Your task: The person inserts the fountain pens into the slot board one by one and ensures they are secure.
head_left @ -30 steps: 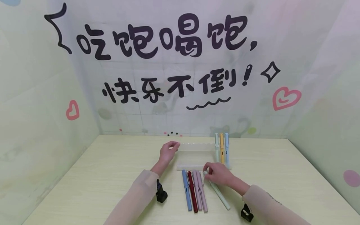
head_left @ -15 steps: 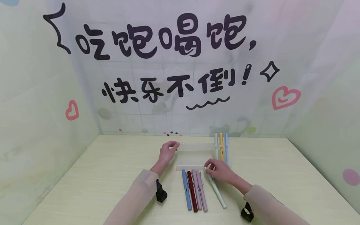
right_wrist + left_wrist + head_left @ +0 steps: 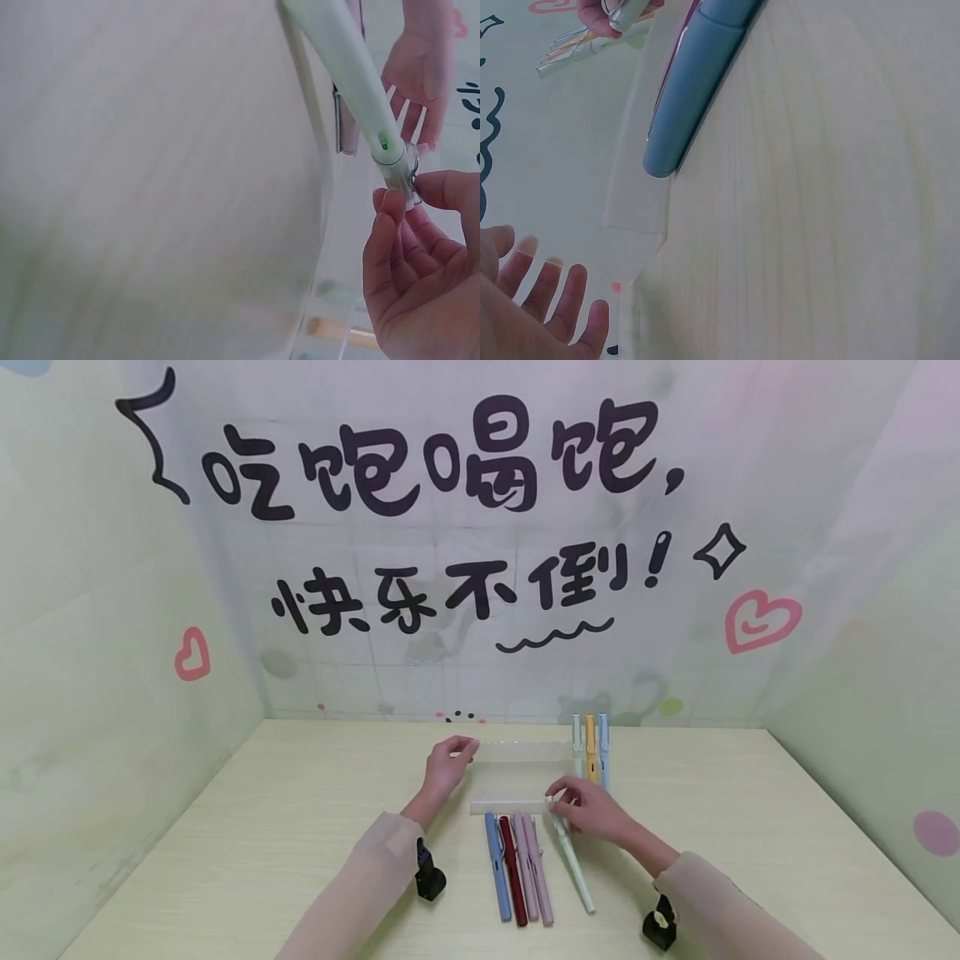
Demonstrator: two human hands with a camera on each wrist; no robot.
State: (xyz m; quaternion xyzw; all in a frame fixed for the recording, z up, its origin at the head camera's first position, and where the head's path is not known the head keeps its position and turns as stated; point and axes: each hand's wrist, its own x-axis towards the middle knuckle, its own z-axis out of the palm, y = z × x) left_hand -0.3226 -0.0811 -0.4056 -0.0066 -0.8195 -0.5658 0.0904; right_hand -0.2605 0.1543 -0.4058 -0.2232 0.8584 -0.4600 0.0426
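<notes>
My right hand pinches a pale green pen near its capped, clipped end. The pen slants, its other end toward the front. In the right wrist view, the thumb and fingertips meet around the pen's cap. At the back left corner of a clear pen rack, my left hand rests with fingers fairly straight; the left wrist view shows them spread. Before the rack lie a blue pen, a dark red pen and two lilac pens.
A green pen, a yellow pen and a light blue pen stand in the rack's right end. The wooden table ends at a printed backdrop. Black cameras hang at both wrists.
My right hand has moved slightly up and away, keeping the pale green pen. The pen's front end has swung left. My left hand and the lying pens have stayed in place.
</notes>
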